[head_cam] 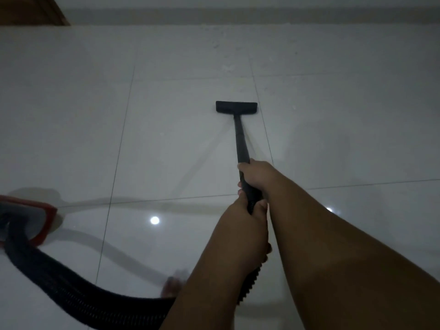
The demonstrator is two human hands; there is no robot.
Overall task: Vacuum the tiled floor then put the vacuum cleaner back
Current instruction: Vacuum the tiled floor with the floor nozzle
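The black corrugated hose (71, 291) runs along the glossy white tiled floor (166, 144) from the red-and-grey vacuum cleaner body (40, 220) at the left edge. The left hand (242, 217) grips the ribbed handle end, fingers curled round it. Just beyond, the right hand (256, 175) grips the straight black wand (239, 136) likewise. The wand slopes forward to the flat black rectangular floor head (236, 107), resting on the tiles, well short of the far wall (238, 16).
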